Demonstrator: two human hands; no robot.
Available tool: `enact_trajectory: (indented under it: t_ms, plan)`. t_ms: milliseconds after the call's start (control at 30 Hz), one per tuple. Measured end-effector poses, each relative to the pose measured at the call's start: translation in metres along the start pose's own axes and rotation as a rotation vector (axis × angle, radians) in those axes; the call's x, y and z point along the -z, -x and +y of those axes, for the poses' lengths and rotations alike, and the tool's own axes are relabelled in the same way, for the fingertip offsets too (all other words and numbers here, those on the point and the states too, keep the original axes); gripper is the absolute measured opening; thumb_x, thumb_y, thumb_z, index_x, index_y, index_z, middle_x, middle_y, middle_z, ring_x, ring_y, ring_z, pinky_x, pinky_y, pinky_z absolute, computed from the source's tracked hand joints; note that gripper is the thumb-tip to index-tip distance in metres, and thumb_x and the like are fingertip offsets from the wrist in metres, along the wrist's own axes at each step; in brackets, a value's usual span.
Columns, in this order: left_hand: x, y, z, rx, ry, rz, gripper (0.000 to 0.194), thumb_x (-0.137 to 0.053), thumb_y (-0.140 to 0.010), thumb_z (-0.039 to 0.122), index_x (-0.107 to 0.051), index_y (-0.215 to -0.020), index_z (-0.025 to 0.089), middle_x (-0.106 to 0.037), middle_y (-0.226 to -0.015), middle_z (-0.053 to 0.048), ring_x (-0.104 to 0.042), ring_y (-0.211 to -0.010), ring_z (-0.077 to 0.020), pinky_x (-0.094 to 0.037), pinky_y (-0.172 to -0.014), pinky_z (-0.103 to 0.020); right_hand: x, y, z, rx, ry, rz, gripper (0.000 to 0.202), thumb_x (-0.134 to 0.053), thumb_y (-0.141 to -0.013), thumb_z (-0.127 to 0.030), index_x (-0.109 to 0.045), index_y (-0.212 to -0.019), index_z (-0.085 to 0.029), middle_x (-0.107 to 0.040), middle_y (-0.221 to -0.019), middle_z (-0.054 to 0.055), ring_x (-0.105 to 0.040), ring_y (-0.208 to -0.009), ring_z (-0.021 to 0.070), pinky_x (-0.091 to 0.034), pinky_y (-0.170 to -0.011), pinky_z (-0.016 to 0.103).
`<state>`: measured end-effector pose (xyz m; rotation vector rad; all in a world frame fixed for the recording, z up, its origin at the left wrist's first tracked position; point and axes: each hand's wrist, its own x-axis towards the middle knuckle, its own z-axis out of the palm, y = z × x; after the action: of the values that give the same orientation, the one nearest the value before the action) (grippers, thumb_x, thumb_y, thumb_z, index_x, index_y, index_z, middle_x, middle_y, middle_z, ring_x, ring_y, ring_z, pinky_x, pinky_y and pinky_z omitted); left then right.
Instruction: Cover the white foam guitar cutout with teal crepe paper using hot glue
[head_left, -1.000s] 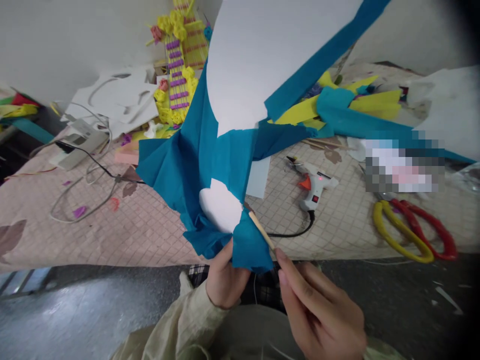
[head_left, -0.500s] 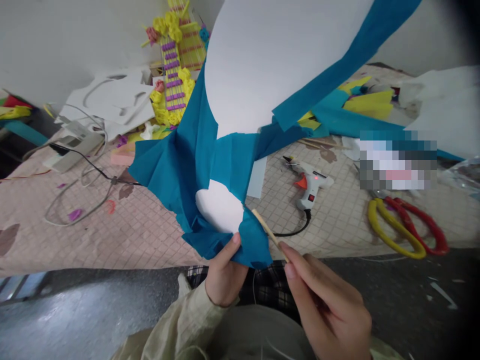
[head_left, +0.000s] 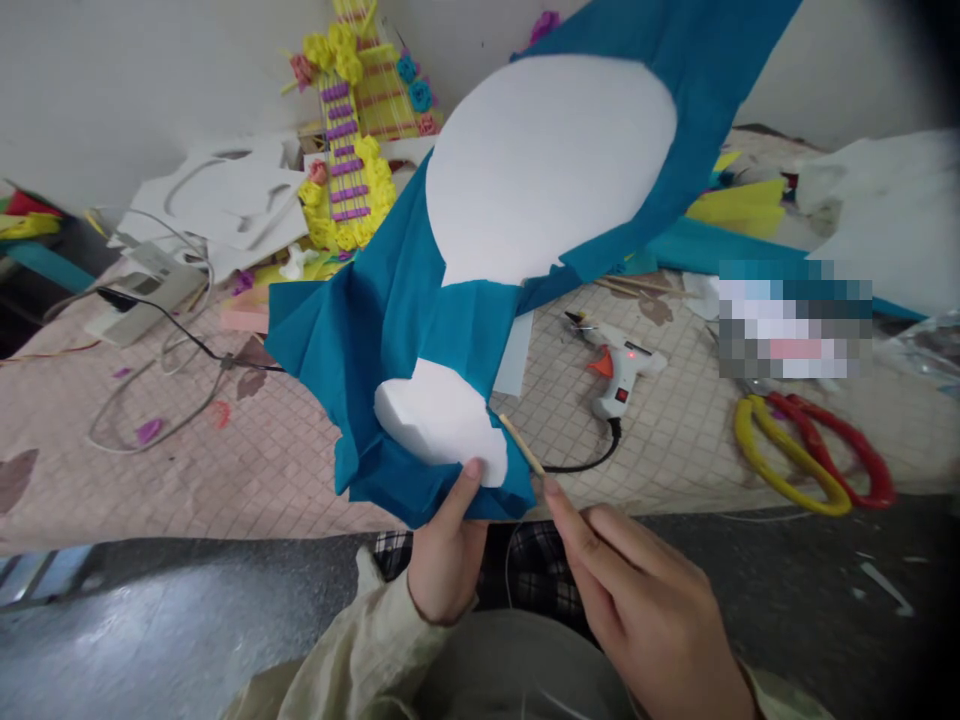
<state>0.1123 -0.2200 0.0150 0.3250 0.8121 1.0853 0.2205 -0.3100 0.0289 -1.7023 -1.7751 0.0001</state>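
Note:
My left hand point(head_left: 450, 540) grips the lower edge of a blue paper sheet point(head_left: 465, 325), its thumb pressed on a white cutout point(head_left: 442, 415) that the blue paper partly wraps. Higher up, a larger rounded white shape point(head_left: 555, 165) lies against the same blue paper, with folded blue flaps along its lower right side. Between the fingertips of my right hand point(head_left: 637, 590) is a thin wooden stick point(head_left: 521, 443). The stick's tip is at the blue paper's right edge, beside the small white cutout.
A glue gun point(head_left: 619, 370) with a lit red light lies on the patterned tablecloth point(head_left: 300, 480). Scissors point(head_left: 810, 450) with yellow and red handles rest at right. A yellow and purple paper decoration point(head_left: 349, 160), white paper scraps point(head_left: 225, 200) and a power strip point(head_left: 150, 290) are at back left.
The blue paper's upper part has tipped down, bringing the big white shape fully into view. More of the small cutout shows near my left thumb. My right hand moved slightly left with the stick.

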Motion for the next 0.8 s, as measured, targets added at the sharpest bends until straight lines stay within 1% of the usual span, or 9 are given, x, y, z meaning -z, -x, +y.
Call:
enact_trajectory:
  t_ms: [67,167,233,300,400,533,633,733,800]
  plan:
    - [0.002,-0.001,0.001,0.015,0.012,0.002,0.06,-0.07,-0.066,0.014,-0.051,-0.12,0.033,-0.062,-0.113,0.002,-0.052,-0.113,-0.0195,-0.046,-0.093,-0.031,0.001,0.0,0.002,-0.055,-0.081,0.009,0.041,-0.045,-0.086,-0.009,-0.048,-0.126,-0.016,-0.053,-0.07,0.001,-0.053,-0.062,0.0094,-0.042,-0.057,0.021]
    - [0.002,-0.001,0.005,0.066,0.027,-0.005,0.05,-0.069,-0.067,0.015,-0.056,-0.113,0.031,-0.064,-0.11,0.002,-0.054,-0.109,-0.0201,-0.047,-0.091,-0.032,-0.002,0.001,-0.001,-0.178,-0.207,0.154,0.045,-0.048,-0.083,-0.006,-0.048,-0.126,-0.019,-0.055,-0.077,0.002,-0.052,-0.06,0.0074,-0.044,-0.06,0.018]
    - [0.0,0.0,0.007,0.1,0.04,-0.023,0.045,-0.069,-0.067,0.016,-0.059,-0.11,0.029,-0.066,-0.106,0.001,-0.055,-0.107,-0.0214,-0.048,-0.091,-0.033,-0.005,0.001,-0.006,-0.218,-0.247,0.241,0.046,-0.049,-0.081,-0.004,-0.05,-0.124,-0.019,-0.056,-0.075,0.001,-0.051,-0.057,0.0072,-0.045,-0.061,0.019]
    - [-0.002,0.001,0.009,0.113,0.058,-0.05,0.045,-0.069,-0.067,0.016,-0.06,-0.108,0.029,-0.067,-0.104,0.002,-0.055,-0.108,-0.0217,-0.047,-0.092,-0.034,-0.007,0.001,-0.011,-0.22,-0.282,0.26,0.044,-0.049,-0.08,-0.004,-0.053,-0.122,-0.019,-0.054,-0.07,0.0,-0.049,-0.053,0.0073,-0.046,-0.06,0.019]
    - [-0.004,0.003,0.01,0.121,0.065,-0.075,0.046,-0.069,-0.067,0.017,-0.059,-0.111,0.028,-0.066,-0.105,0.002,-0.053,-0.111,-0.021,-0.043,-0.097,-0.034,-0.005,-0.002,-0.014,-0.213,-0.328,0.229,0.043,-0.048,-0.08,-0.003,-0.054,-0.12,-0.019,-0.053,-0.066,-0.001,-0.048,-0.051,0.0079,-0.048,-0.059,0.02]
    - [-0.003,0.002,0.007,0.091,0.036,-0.045,0.05,-0.068,-0.069,0.017,-0.056,-0.116,0.026,-0.064,-0.11,0.0,-0.049,-0.116,-0.0215,-0.039,-0.101,-0.035,0.002,-0.003,-0.011,-0.192,-0.316,0.155,0.042,-0.048,-0.081,-0.005,-0.053,-0.12,-0.019,-0.058,-0.074,0.002,-0.055,-0.061,0.0097,-0.047,-0.059,0.02]
    - [-0.002,0.001,0.005,0.089,0.032,-0.017,0.05,-0.068,-0.068,0.016,-0.056,-0.116,0.023,-0.065,-0.109,-0.002,-0.048,-0.117,-0.0222,-0.039,-0.101,-0.036,0.005,-0.001,-0.007,-0.132,-0.246,0.093,0.043,-0.047,-0.082,-0.006,-0.051,-0.123,-0.019,-0.059,-0.077,0.003,-0.057,-0.065,0.0102,-0.046,-0.058,0.019]
    - [-0.003,0.001,0.006,0.108,0.031,0.004,0.047,-0.066,-0.069,0.014,-0.057,-0.114,0.022,-0.065,-0.108,-0.002,-0.047,-0.118,-0.0215,-0.039,-0.101,-0.035,0.006,0.001,-0.004,-0.059,-0.118,0.039,0.044,-0.046,-0.082,-0.007,-0.048,-0.126,-0.015,-0.058,-0.072,0.003,-0.056,-0.062,0.0107,-0.045,-0.056,0.021]
    - [-0.003,0.001,0.007,0.115,0.026,0.013,0.046,-0.066,-0.069,0.013,-0.057,-0.113,0.022,-0.066,-0.107,-0.001,-0.047,-0.118,-0.0205,-0.039,-0.101,-0.034,0.007,0.001,-0.002,-0.033,-0.082,0.0,0.045,-0.045,-0.082,-0.007,-0.047,-0.127,-0.014,-0.056,-0.069,0.002,-0.056,-0.06,0.0105,-0.045,-0.056,0.021]
